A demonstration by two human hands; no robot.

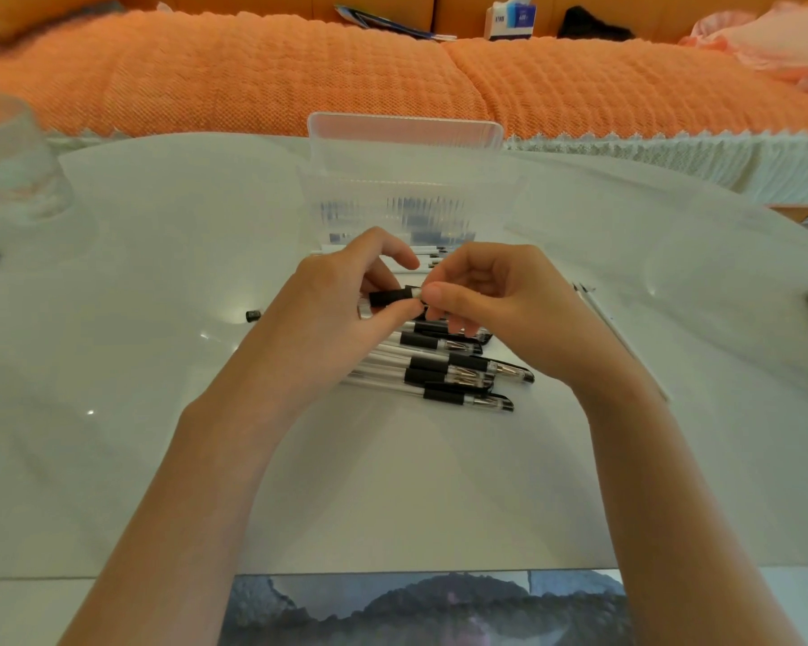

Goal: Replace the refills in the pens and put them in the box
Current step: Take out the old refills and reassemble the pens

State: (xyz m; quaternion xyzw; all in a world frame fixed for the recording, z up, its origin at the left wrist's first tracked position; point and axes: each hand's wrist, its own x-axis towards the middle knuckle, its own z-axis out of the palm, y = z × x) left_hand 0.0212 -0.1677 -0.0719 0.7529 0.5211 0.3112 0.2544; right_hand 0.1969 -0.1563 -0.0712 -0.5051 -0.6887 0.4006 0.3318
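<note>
Head view. Left hand and right hand meet above the tabletop, both pinched on one pen: left fingers curl round the black grip section, right fingers close on the end next to it. Whether it is being unscrewed or tightened cannot be told.

Handling, judged: pen light, stiff, clear barrel likely slick; rubber grip is the sure hold for twisting. Thin refill would bend if forced.

A pile of like pens lies on the tabletop under the hands. White refills lie just beyond the fingers.

Clear plastic box, lid raised behind, stands past the hands; dark pen-like shapes show through its ribbed wall, count unclear. A small black cap lies apart, left.
</note>
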